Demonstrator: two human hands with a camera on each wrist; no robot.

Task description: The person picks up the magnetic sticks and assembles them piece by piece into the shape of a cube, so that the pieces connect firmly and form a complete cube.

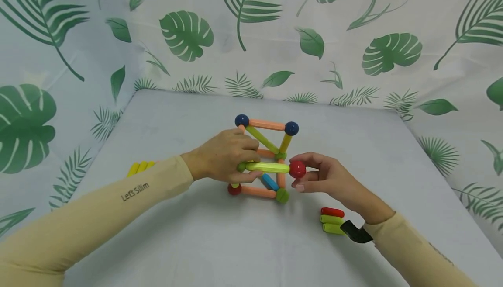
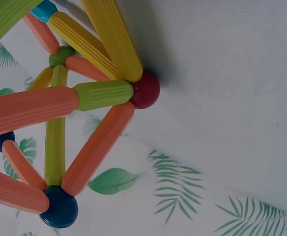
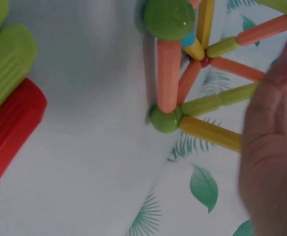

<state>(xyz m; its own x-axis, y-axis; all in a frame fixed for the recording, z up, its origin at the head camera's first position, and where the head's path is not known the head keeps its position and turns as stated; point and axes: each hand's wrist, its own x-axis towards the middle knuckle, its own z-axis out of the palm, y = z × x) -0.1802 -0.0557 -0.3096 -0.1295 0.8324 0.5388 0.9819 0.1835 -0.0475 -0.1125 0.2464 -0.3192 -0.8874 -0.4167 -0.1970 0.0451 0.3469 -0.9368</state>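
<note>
In the head view, near the middle of the counter, the left hand gripped the rod frame while the right hand pinched a red ball against a lime rod; a hard push could have popped joints apart. In the left wrist view, several rods met at one red corner ball, likely the weakest joint. In the right wrist view, the right hand blurred beside the frame, so a slip could have skewed it.

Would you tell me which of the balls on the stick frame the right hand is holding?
The red ball at the end of the yellow-green stick, pinched by the right hand. The other red ball sits low, under the left hand.
</note>
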